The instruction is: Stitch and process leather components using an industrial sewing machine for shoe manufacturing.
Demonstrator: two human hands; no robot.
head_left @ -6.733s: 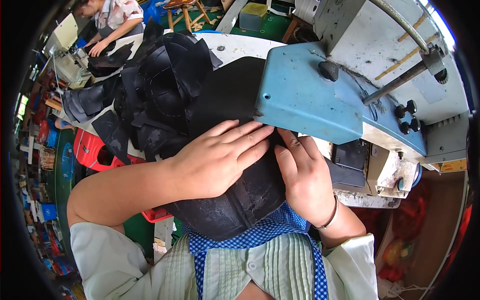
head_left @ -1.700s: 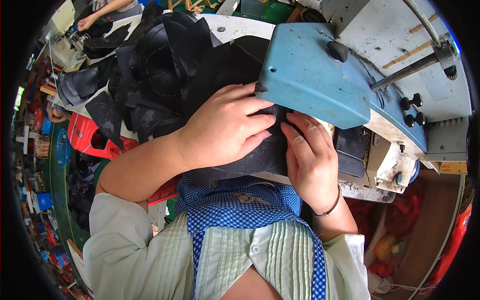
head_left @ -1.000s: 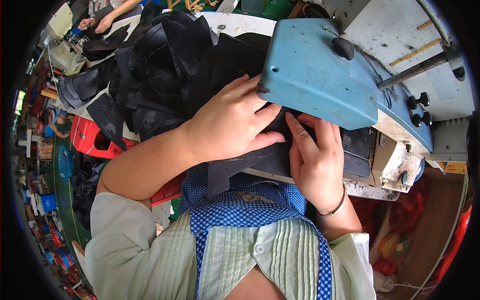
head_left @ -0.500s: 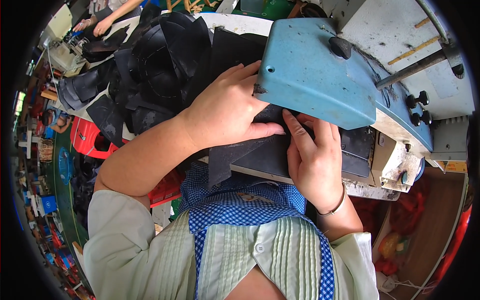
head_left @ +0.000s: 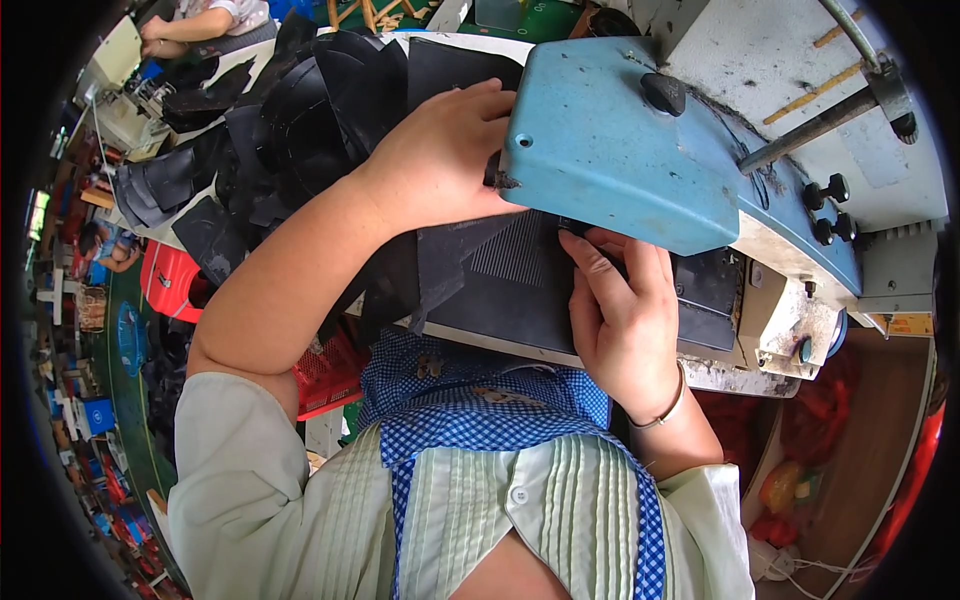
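Note:
A flat black leather-like piece point(head_left: 441, 258) with an irregular edge lies under the blue-covered machine point(head_left: 620, 140) and spills over the left of its bed. My left hand point(head_left: 440, 150) is closed on it at the cover's left corner; the fingertips are hidden behind the cover. Below the cover's front edge, my right hand point(head_left: 628, 305), with a bracelet on the wrist, has bent fingers closed at a dark edge of the piece. Part of that grip is under the cover. Between my hands a ribbed plate point(head_left: 508, 252) shows on the black machine bed point(head_left: 500, 312).
Many cut black pieces point(head_left: 290, 130) are heaped on the white table to the left. A red plastic basket point(head_left: 330, 375) and a red stool-like thing point(head_left: 168, 285) stand below. Black knobs point(head_left: 838, 190) jut from the machine at right. Another person's arm point(head_left: 200, 25) is at far left.
My left hand has shifted up and away from me, its thumb no longer showing. The black piece has moved with it, uncovering the ribbed plate. My right hand has barely moved.

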